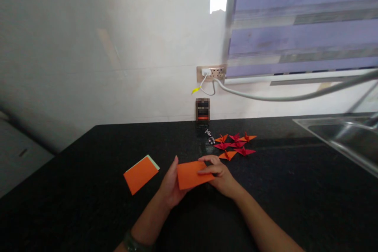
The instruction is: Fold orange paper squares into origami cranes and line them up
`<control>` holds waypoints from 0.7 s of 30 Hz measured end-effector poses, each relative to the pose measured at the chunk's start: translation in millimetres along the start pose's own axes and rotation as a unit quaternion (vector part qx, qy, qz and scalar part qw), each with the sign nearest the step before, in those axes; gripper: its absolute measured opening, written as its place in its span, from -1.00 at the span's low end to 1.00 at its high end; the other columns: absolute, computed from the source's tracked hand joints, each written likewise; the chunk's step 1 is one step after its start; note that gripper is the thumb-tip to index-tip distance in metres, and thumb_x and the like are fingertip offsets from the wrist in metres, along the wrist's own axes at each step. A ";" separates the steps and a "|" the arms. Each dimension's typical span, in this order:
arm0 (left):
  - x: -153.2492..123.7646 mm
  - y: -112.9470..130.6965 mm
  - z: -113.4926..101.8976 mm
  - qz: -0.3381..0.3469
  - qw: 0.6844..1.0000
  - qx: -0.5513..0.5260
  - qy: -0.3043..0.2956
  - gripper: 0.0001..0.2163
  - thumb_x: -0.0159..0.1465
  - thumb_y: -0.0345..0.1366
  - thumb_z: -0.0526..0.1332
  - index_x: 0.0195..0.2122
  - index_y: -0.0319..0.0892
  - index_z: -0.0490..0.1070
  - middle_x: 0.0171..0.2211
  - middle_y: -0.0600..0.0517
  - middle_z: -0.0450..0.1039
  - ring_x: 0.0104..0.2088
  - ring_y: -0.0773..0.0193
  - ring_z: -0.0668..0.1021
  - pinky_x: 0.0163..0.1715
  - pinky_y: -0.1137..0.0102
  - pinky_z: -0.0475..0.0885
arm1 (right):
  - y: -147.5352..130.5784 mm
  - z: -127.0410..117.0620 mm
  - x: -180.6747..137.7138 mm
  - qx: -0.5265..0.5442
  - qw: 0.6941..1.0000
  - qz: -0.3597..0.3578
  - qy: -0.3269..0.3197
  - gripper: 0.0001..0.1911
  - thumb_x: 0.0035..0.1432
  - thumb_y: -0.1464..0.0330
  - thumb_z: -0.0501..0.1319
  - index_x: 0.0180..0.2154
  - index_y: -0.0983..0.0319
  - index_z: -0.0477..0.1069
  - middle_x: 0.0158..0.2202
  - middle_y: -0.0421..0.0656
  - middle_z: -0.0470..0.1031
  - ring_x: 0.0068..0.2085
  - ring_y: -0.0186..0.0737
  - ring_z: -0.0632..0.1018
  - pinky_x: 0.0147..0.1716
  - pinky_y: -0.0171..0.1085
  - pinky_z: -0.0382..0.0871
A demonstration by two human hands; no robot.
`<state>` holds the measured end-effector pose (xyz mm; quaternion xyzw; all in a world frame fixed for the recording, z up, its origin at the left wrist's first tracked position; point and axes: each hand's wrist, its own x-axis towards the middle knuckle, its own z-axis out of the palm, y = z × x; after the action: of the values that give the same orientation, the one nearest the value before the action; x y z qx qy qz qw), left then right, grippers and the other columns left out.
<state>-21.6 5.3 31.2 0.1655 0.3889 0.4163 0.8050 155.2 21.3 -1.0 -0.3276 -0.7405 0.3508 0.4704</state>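
An orange sheet of paper (pixel 190 175) is held up above the black counter between my two hands. My left hand (pixel 171 184) supports it from the left and below, thumb pointing up along its edge. On the right side, my right hand (pixel 220 173) grips the sheet, with fingers lying across its front. To the left on the counter rests a stack of paper (pixel 141 175), orange on top with a pale sheet showing beneath. Beyond my right hand sit several folded paper cranes (pixel 236 145) in red and orange.
A small dark box (pixel 202 110) stands against the wall, with a small shiny object (pixel 210 137) before it. A white plug (pixel 206 72) sits in the wall socket (pixel 217 73), and a grey hose (pixel 265 97) runs rightward. A metal sink (pixel 348 141) lies at right.
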 end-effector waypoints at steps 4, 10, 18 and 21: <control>9.2 3.1 -0.4 0.002 0.999 0.006 0.038 -0.69 0.20 -0.27 0.03 -0.12 -0.41 0.31 -0.31 -0.20 0.50 -0.38 0.13 0.55 -0.25 0.24 0.40 | -4.2 0.5 -2.6 -0.078 0.996 -0.039 -0.026 -0.77 -0.14 0.36 0.33 -0.33 0.04 0.52 -0.04 -0.12 0.32 0.03 -0.09 0.26 0.00 -0.08 0.13; 12.6 0.9 -3.6 0.113 0.992 0.038 -0.039 -0.77 0.15 -0.31 0.14 -0.22 -0.33 0.40 -0.23 -0.16 0.48 -0.26 0.16 0.53 -0.19 0.27 0.40 | -9.0 5.5 -2.2 -0.056 0.996 0.049 0.043 -0.88 0.01 0.29 0.21 -0.44 0.16 0.50 0.00 -0.09 0.24 0.02 -0.11 0.27 0.01 -0.11 0.13; 10.6 -8.6 0.5 0.135 0.985 0.074 -0.081 -0.56 0.13 -0.02 0.10 -0.16 -0.32 0.39 -0.13 -0.22 0.42 -0.17 0.06 0.49 -0.22 0.18 0.41 | 6.5 14.4 0.9 0.032 0.976 0.145 0.160 -0.85 -0.07 0.31 0.25 -0.53 0.25 0.35 -0.33 -0.13 0.34 -0.29 -0.23 0.40 -0.29 -0.27 0.30; 11.5 -10.2 -1.6 0.187 0.966 0.173 -0.033 -0.50 -0.01 -0.18 0.29 -0.05 -0.26 0.30 -0.17 -0.15 0.45 -0.23 0.11 0.51 -0.27 0.26 0.43 | 5.8 13.6 0.9 0.026 0.973 0.164 0.163 -0.83 -0.10 0.30 0.26 -0.55 0.24 0.32 -0.47 -0.21 0.29 -0.44 -0.30 0.35 -0.44 -0.33 0.26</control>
<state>-13.2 8.3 18.5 0.3855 0.3899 0.4803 0.6846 143.1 22.3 -9.7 -0.4848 -0.5806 0.3842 0.5294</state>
